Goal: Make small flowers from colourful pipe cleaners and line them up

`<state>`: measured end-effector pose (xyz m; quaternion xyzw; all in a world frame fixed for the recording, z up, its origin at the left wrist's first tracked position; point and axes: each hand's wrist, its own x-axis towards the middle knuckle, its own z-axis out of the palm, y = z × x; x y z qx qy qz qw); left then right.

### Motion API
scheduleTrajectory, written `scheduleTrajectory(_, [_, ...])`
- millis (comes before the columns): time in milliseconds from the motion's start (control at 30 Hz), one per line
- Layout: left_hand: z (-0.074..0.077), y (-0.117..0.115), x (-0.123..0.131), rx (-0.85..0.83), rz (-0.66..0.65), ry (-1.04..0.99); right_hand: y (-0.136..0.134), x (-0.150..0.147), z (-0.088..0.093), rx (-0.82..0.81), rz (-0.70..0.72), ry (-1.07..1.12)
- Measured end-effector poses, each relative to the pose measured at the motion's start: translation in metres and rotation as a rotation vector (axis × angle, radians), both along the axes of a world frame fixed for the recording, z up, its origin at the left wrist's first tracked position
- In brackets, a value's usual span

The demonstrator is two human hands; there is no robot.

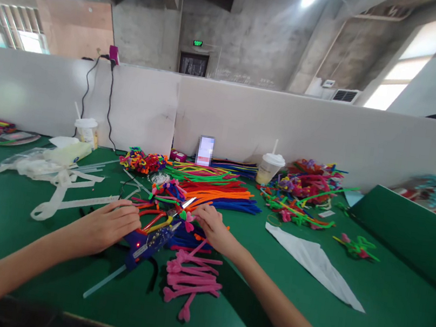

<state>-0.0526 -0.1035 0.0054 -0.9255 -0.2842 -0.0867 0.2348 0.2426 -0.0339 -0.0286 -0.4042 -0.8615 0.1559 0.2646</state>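
My left hand (108,225) lies palm down with its fingertips at the red and yellow handles of a pair of scissors (156,221). Just below those fingers is a blue hot glue gun (146,243), with a long clear glue stick (104,281) trailing from it. My right hand (212,227) sits beside the scissors' blades, next to a small pink and green pipe-cleaner piece (188,220). I cannot tell whether either hand grips anything. Pink pipe-cleaner shapes (193,277) lie in a heap below my right hand.
Bundles of orange, green and blue pipe cleaners (214,187) lie ahead on the green table (383,319). Colourful pipe-cleaner heaps (304,190), white plastic templates (60,200), a white paper sheet (315,265) and several lidded cups (270,168) surround them. A white partition (288,130) stands behind.
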Motion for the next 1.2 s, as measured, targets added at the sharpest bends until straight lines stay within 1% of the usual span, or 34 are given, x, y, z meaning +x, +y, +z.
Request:
scheduleTrajectory(133, [-0.0026,0.0013,0.0033,0.004,0.01,-0.001,-0.0014,-0.0009,-0.0004,-0.024,0.015,0.014])
scheduleTrajectory(533, [-0.0034,0.0034,0.0058,0.031,-0.027,-0.037,0.0003,-0.0003,-0.0053,-0.028,0.014,0.046])
scheduleTrajectory(833, [-0.0055,0.0054,0.0048,0.037,-0.012,-0.023,-0.0014,-0.0003,-0.0044,-0.022,0.024,0.045])
scheduleTrajectory(1200, [-0.0051,0.0059,0.0055,0.036,-0.034,-0.035,-0.0012,-0.0013,-0.0032,-0.021,0.026,0.014])
